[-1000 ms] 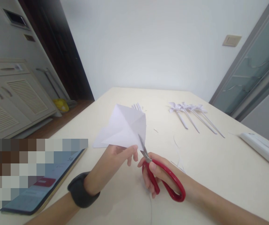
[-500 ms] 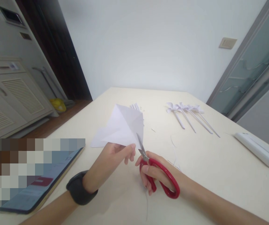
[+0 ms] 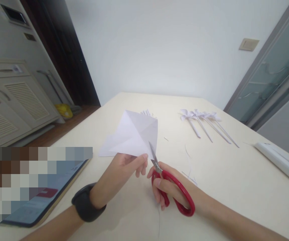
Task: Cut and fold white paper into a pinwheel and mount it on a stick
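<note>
My left hand [image 3: 129, 165] pinches the near edge of a creased white sheet of paper [image 3: 136, 132], thumb on top and some fingers underneath. The sheet is held up at a slant, with diagonal fold lines across it. My right hand [image 3: 168, 187] grips red-handled scissors [image 3: 182, 194], fingers through the loops. Their blades are parted at the sheet's near right corner, one blade lying over the paper. Whether they cut into it at this instant I cannot tell. Another white sheet [image 3: 105, 147] lies on the table behind my left hand.
Several paper pinwheels [image 3: 199, 115] on sticks lie at the back right. Thin paper strips [image 3: 189, 167] are scattered right of the scissors. A tablet [image 3: 46, 194], partly pixelated, stands at the left. A long white object [image 3: 280, 162] rests along the right edge of the table [image 3: 225, 201].
The paper's right edge sits slightly farther right and the scissors have shifted a little with it. The whole view has also moved slightly. Both grips stay the same.
</note>
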